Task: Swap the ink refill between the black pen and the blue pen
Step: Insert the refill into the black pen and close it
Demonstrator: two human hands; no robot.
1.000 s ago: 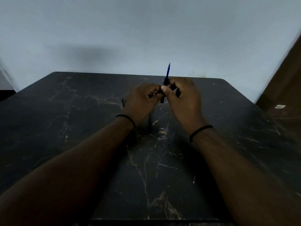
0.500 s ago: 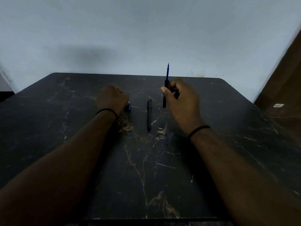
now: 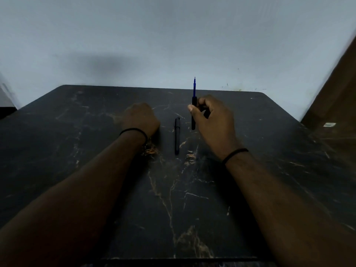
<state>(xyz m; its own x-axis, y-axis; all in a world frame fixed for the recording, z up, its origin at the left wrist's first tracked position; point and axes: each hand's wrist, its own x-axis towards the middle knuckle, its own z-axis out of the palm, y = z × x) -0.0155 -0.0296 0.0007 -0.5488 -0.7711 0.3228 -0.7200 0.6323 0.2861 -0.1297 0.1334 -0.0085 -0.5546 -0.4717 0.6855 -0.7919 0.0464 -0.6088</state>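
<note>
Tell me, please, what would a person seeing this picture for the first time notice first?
The eye goes first to the right hand, which holds a black pen barrel upright above the dark marble table, with a blue refill sticking out of its top against the pale wall. Next, a second dark pen lies flat between the hands, and the left hand rests knuckles-up on the table.

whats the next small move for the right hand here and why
Probably push the blue refill further into the black barrel that the right hand pinches upright: much of the refill stands out above it. The left hand rests on the table.
</note>
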